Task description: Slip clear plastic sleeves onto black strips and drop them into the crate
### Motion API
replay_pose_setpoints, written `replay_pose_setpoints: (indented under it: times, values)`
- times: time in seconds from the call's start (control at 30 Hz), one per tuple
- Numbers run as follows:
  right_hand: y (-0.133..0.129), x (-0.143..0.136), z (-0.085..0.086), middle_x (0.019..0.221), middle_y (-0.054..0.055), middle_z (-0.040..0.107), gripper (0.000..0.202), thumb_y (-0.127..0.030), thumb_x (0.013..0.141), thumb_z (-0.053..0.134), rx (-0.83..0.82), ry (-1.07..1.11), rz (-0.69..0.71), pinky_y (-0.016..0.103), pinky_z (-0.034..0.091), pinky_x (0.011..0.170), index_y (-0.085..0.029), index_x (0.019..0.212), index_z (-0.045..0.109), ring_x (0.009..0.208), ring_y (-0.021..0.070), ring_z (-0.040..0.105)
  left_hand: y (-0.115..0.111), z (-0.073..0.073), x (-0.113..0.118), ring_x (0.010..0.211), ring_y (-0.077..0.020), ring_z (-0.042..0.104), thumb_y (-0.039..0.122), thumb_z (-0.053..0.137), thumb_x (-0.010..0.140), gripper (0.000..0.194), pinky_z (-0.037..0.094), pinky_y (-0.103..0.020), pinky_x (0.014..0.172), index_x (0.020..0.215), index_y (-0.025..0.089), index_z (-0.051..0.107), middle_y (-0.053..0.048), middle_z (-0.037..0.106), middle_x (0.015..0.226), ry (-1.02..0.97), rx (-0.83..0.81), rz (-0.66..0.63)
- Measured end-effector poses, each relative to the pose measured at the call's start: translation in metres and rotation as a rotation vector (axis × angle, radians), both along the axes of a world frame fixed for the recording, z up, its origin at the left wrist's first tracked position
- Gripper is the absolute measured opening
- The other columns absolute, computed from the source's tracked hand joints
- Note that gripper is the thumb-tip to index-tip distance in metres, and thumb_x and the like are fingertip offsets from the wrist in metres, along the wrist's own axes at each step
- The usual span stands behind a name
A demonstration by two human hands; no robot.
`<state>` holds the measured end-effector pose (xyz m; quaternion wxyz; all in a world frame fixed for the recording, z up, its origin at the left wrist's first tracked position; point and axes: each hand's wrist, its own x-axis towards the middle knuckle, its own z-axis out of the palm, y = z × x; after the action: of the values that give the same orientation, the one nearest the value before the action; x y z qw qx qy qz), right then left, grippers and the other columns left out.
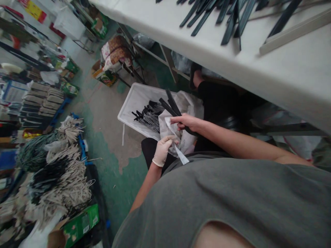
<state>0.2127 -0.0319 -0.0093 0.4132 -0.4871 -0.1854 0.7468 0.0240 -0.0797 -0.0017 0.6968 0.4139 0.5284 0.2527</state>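
Note:
My right hand [188, 123], bare, is closed around a few flat black strips [170, 106] that fan out past the fingers. My left hand [162, 150] wears a pale thin glove. Its thumb and fingers pinch a narrow white strip [182, 155] that looks like paper or tape. The upper end of this strip lies by my right fingertips; I cannot tell whether they grip it too. Under both hands, a whitish sack or cloth [193, 103] covers my lap. Just beyond it, a white plastic bin [129, 103] holds many black strips [150, 115] with greyish wrapping.
A white-covered table [160, 20] runs along the upper right, with loose black strips [227, 20] and a beige bar [294, 31] on top. A stool with a patterned cushion [117, 50] stands ahead. Bundles of cord [64, 175] and a green carton [81, 224] lie left.

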Motion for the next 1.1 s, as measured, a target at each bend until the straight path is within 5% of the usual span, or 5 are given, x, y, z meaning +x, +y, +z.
replay_pose_setpoints:
  times: [0.3, 0.53, 0.7, 0.93, 1.1]
  values:
    - [0.019, 0.043, 0.005, 0.08, 0.006, 0.073, 0.014, -0.024, 0.074, 0.076, 0.198, -0.506, -0.266, 0.018, 0.043, 0.038, -0.013, 0.079, 0.068, 0.046, 0.0054, 0.047, 0.026, 0.034, -0.041, 0.063, -0.0145, 0.06, 0.026, 0.062, 0.073, 0.028, 0.048, -0.026, 0.065, 0.095, 0.017, 0.075, 0.0, 0.069, 0.07, 0.348, 0.206, -0.198]
    - [0.002, 0.024, 0.005, 0.108, 0.007, 0.076, 0.047, -0.027, 0.057, 0.086, 0.391, -0.015, 0.358, 0.017, 0.05, 0.046, -0.018, 0.102, 0.074, 0.078, 0.0166, 0.069, 0.061, 0.089, -0.035, 0.08, -0.0202, 0.065, 0.021, 0.058, 0.076, 0.023, 0.051, -0.03, 0.082, 0.087, 0.02, 0.078, -0.002, 0.073, 0.079, 0.488, 0.532, -0.382]
    - [-0.007, -0.001, -0.003, 0.091, 0.006, 0.077, 0.048, -0.031, 0.06, 0.087, 0.329, 0.123, 0.492, 0.017, 0.051, 0.049, -0.016, 0.103, 0.07, 0.068, 0.0127, 0.065, 0.084, 0.108, -0.026, 0.078, -0.0176, 0.064, 0.021, 0.051, 0.082, 0.027, 0.051, -0.028, 0.078, 0.089, 0.019, 0.076, -0.002, 0.073, 0.084, 0.548, 0.776, -0.286]
    - [-0.002, -0.001, -0.009, 0.076, 0.003, 0.074, 0.03, -0.034, 0.069, 0.083, 0.294, 0.086, 0.456, 0.021, 0.053, 0.047, -0.014, 0.076, 0.062, 0.038, 0.0011, 0.033, 0.162, 0.061, -0.042, 0.085, -0.0166, 0.066, 0.02, 0.05, 0.084, 0.024, 0.052, -0.027, 0.083, 0.096, 0.018, 0.071, -0.003, 0.072, 0.088, 0.562, 0.846, 0.022]
    - [0.004, 0.002, -0.01, 0.078, 0.004, 0.074, 0.025, -0.029, 0.07, 0.082, 0.199, 0.013, 0.298, 0.02, 0.051, 0.044, -0.015, 0.077, 0.062, 0.039, 0.0013, 0.031, 0.187, 0.013, -0.049, 0.095, -0.0226, 0.066, 0.033, 0.061, 0.084, 0.019, 0.048, -0.034, 0.093, 0.08, 0.016, 0.069, -0.01, 0.073, 0.088, 0.98, 0.589, 0.004]
